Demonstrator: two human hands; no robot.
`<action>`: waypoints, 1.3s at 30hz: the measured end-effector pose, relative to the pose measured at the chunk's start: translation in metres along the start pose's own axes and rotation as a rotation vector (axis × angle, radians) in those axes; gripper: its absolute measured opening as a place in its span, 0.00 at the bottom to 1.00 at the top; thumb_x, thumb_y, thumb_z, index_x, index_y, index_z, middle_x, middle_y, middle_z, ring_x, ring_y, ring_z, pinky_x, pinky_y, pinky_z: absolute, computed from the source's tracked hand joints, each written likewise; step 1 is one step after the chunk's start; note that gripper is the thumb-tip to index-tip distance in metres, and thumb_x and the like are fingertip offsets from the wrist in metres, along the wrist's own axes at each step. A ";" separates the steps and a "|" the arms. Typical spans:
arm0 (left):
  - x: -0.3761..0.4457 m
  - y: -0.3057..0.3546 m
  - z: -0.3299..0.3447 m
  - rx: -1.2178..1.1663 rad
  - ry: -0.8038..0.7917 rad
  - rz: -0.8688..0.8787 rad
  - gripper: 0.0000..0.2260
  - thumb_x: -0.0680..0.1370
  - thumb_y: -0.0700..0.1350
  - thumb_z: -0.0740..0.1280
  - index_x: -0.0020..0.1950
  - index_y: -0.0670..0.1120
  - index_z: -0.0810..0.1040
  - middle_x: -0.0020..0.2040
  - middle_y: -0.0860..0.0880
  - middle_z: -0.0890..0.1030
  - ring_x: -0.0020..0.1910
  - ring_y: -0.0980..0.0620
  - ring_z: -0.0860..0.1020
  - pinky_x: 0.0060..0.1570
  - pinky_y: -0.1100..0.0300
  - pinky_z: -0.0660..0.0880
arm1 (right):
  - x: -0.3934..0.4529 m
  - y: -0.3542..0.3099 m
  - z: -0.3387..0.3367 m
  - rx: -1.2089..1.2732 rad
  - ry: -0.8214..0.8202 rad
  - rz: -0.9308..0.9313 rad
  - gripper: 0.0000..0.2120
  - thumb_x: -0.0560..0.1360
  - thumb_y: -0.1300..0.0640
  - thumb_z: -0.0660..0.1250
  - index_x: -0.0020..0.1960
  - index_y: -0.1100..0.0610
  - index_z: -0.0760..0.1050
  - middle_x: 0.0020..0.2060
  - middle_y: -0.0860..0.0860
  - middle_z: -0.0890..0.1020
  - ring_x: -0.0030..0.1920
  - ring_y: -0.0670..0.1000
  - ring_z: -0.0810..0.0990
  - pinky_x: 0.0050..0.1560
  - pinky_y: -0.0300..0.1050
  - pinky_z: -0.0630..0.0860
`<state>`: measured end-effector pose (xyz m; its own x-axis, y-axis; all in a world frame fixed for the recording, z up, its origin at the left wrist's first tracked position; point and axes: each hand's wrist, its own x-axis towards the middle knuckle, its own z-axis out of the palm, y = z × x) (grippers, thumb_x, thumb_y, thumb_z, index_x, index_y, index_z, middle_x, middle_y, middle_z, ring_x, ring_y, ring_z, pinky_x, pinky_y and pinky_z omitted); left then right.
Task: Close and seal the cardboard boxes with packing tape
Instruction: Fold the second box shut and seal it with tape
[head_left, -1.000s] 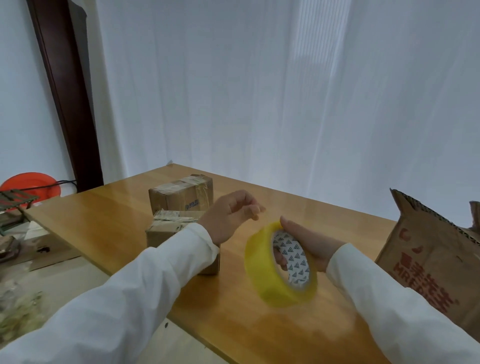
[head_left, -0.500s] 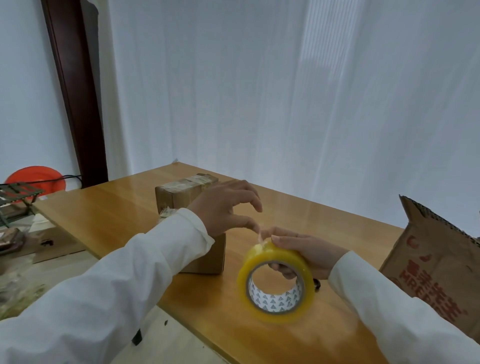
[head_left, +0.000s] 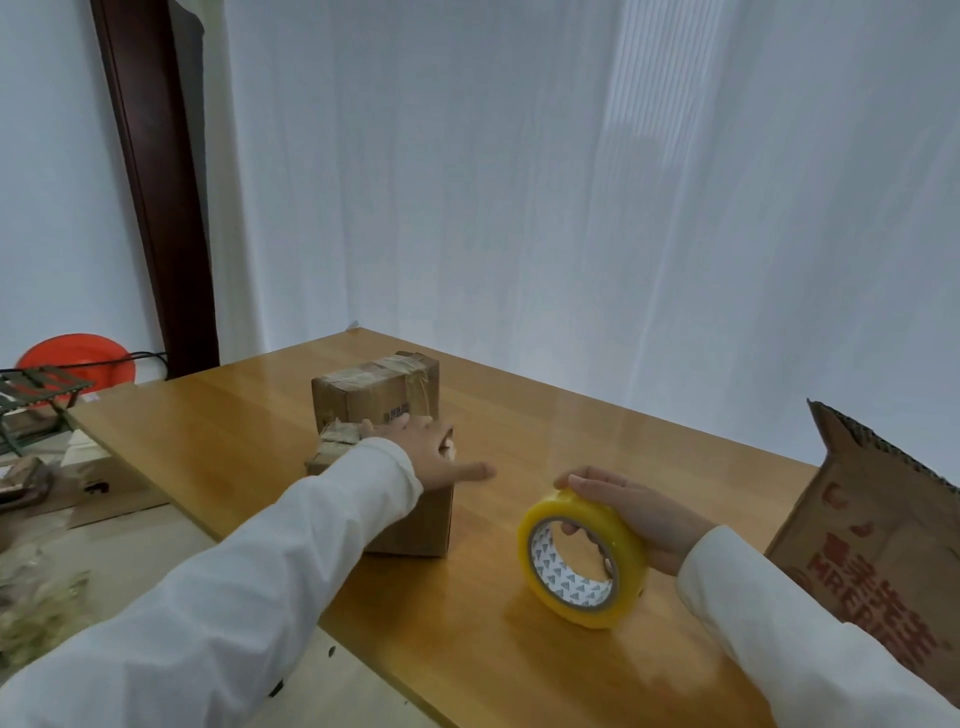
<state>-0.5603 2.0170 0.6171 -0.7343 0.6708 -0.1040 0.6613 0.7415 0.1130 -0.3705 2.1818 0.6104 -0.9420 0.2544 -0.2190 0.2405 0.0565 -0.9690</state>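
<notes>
Grip noted: tape roll (head_left: 582, 558) held on edge by right hand (head_left: 631, 512); left hand (head_left: 426, 452) flat, open, laid on nearer box (head_left: 415, 519), just left of roll.

Bare table (head_left: 519, 447) between small boxes (head_left: 379, 395) and tape roll (head_left: 582, 561); large carton (head_left: 872, 525) at right.

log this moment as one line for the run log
left hand: flat on near box | right hand: holds tape roll upright on table | far box: taped
</notes>
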 end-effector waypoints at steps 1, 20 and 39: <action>0.002 0.004 0.004 0.078 -0.006 0.014 0.43 0.68 0.77 0.53 0.77 0.56 0.51 0.77 0.51 0.55 0.76 0.45 0.52 0.69 0.33 0.44 | -0.002 -0.001 0.001 -0.005 -0.014 0.008 0.08 0.80 0.56 0.60 0.54 0.57 0.75 0.33 0.55 0.82 0.28 0.45 0.80 0.28 0.36 0.75; -0.013 0.067 0.010 0.030 -0.096 0.066 0.20 0.77 0.41 0.56 0.69 0.53 0.64 0.72 0.48 0.61 0.74 0.47 0.54 0.70 0.37 0.47 | -0.024 -0.003 -0.017 0.013 0.160 0.020 0.08 0.79 0.55 0.62 0.54 0.55 0.77 0.36 0.54 0.84 0.35 0.50 0.83 0.37 0.44 0.80; -0.036 0.002 -0.020 0.046 -0.097 0.011 0.43 0.66 0.70 0.67 0.74 0.52 0.57 0.71 0.46 0.64 0.69 0.44 0.61 0.68 0.45 0.62 | -0.043 -0.041 -0.015 -0.008 0.260 0.071 0.13 0.77 0.50 0.65 0.57 0.55 0.77 0.33 0.54 0.83 0.27 0.46 0.79 0.26 0.39 0.74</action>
<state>-0.5355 1.9937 0.6406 -0.7104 0.6753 -0.1981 0.6771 0.7326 0.0693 -0.3367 2.1827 0.6615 -0.8312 0.4972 -0.2490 0.3070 0.0370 -0.9510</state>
